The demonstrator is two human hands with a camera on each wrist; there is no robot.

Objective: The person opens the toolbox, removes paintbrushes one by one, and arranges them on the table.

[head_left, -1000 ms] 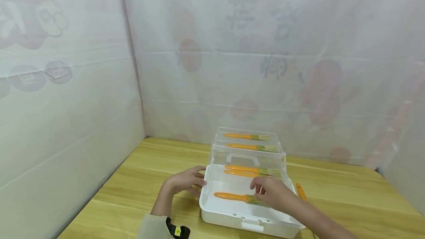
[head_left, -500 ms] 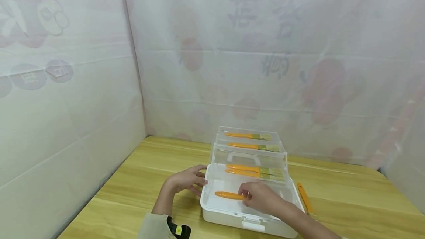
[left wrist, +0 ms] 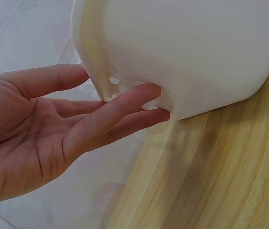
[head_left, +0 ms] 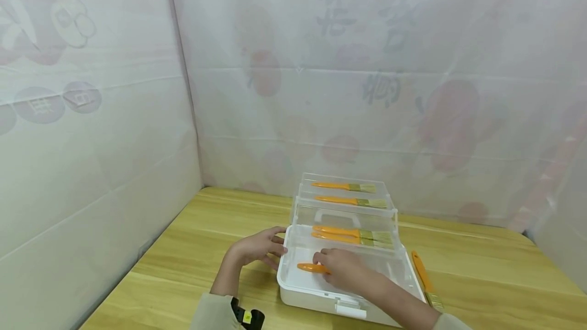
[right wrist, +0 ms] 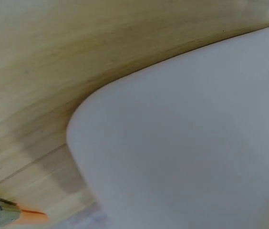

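An open white toolbox (head_left: pixel 293 297) stands on the wooden table, its clear tiered trays (head_left: pixel 344 213) folded back and holding several orange-handled brushes. My right hand (head_left: pixel 339 270) lies inside the bottom compartment on top of an orange brush (head_left: pixel 308 268); only the handle end shows, and the hand hides whether its fingers grip it. My left hand (head_left: pixel 259 246) is at the box's left end. In the left wrist view the left hand (left wrist: pixel 125 102) is open, its straight fingers touching the white box wall (left wrist: pixel 187 52). The right wrist view shows only the box wall (right wrist: pixel 187 143) and table.
Another orange brush (head_left: pixel 424 279) lies on the table just right of the box, and its ferrule (right wrist: pixel 1 213) shows in the right wrist view. White sheeted walls close in on the left and at the back. Bare wooden table (head_left: pixel 197 253) lies to the left of the box.
My right hand has slid left along the brush in the bottom compartment, from the bristle end to the handle. The brush and the left hand have stayed put.
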